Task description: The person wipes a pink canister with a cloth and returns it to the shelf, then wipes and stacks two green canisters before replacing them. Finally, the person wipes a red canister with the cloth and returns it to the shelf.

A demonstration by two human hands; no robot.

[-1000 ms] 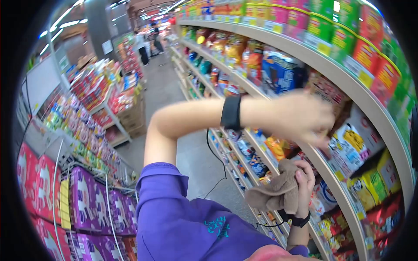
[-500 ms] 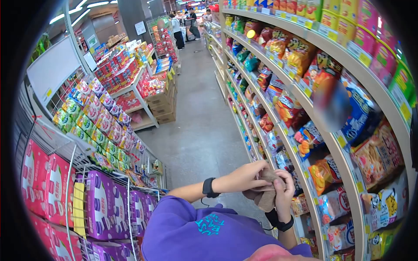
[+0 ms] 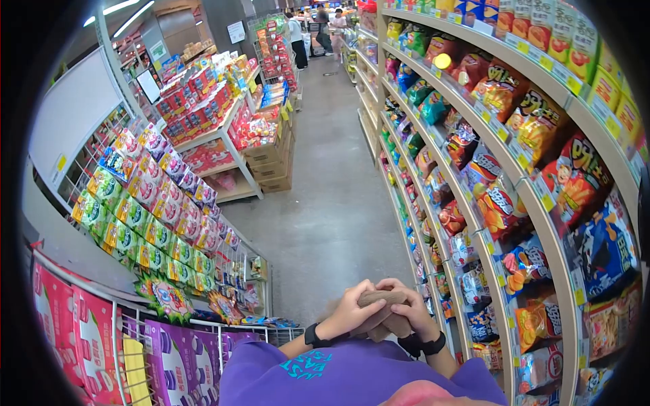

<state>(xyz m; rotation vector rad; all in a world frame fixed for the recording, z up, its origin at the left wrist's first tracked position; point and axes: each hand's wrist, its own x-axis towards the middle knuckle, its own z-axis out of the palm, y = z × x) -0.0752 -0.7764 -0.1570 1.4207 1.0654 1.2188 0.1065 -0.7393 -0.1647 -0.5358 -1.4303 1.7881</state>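
In front of the purple shirt (image 3: 365,372), both hands hold a bundled brown cloth (image 3: 389,312) that looks soft and folded. My left hand (image 3: 353,311) closes around one side of it, its thumb lying across the top. On the other side my right hand (image 3: 416,311) wraps its fingers over the cloth. The cloth's exact kind cannot be made out. A black band circles each wrist.
Shelves of bagged snacks (image 3: 504,203) run along the right. To the left hang green and pink snack packs (image 3: 156,223), above a wire rack (image 3: 118,338) with purple and red boxes. Grey aisle floor (image 3: 318,223) leads forward to distant people (image 3: 323,34).
Both hands have drawn in lower and closer to the body, gathering the cloth into a more compact bundle. The view has shifted, and the shelves and aisle appear moved.
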